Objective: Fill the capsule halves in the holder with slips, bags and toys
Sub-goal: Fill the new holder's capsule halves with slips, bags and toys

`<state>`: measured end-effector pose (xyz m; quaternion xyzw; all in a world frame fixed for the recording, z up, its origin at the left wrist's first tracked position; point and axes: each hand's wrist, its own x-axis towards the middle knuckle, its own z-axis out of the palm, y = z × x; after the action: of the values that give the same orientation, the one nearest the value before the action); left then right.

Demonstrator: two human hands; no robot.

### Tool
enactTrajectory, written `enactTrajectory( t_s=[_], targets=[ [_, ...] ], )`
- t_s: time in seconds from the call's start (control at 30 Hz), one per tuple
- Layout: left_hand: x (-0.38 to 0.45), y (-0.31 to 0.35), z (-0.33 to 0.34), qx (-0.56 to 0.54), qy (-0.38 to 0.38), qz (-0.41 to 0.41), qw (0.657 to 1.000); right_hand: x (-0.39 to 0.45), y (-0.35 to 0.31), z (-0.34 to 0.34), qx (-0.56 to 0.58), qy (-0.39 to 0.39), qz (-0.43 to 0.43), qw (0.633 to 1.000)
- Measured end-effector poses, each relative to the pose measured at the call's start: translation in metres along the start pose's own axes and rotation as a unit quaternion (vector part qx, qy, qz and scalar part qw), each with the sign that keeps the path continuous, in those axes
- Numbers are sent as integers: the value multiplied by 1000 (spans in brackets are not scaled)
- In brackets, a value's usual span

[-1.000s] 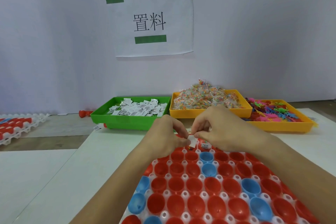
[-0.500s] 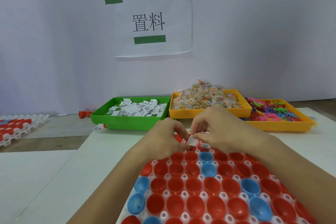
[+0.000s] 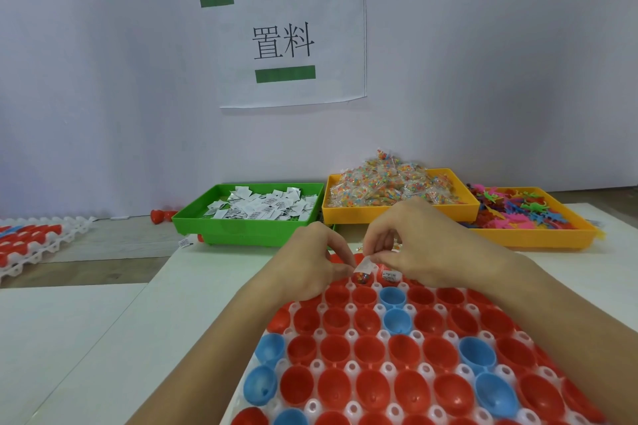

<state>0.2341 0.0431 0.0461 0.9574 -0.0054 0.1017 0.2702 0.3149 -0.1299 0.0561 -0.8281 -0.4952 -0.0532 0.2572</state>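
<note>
A white holder (image 3: pixel 351 334) full of red capsule halves (image 3: pixel 404 352) and a few blue ones (image 3: pixel 392 297) lies in front of me. Over its far row, my right hand (image 3: pixel 421 241) pinches the top of a small clear bag of coloured beads (image 3: pixel 363 269). My left hand (image 3: pixel 310 266), fingers curled, holds the bag's left edge. The bag's bottom hangs just above a red half. A white slip (image 3: pixel 392 275) lies in the half to its right. Behind stand a green tray (image 3: pixel 248 235) of slips, a yellow tray (image 3: pixel 379 216) of bags and an orange tray (image 3: pixel 538 238) of toys.
A second holder with red halves (image 3: pixel 31 245) lies on the far left. A loose slip (image 3: pixel 184 242) and a red piece (image 3: pixel 160 216) lie near the green tray. A paper sign (image 3: pixel 290 41) hangs on the wall behind the trays.
Both hands have worked the small bag between their fingertips and lowered it slightly toward the far row of halves. The beads now show at its bottom.
</note>
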Motion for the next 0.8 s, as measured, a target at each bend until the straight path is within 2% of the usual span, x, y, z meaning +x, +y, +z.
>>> enactTrajectory(
  t_s=[0.8],
  targets=[
    [0,-1,0,-32,-10,9,999,-2,-4,4,-45,-29,-31,998]
  ],
)
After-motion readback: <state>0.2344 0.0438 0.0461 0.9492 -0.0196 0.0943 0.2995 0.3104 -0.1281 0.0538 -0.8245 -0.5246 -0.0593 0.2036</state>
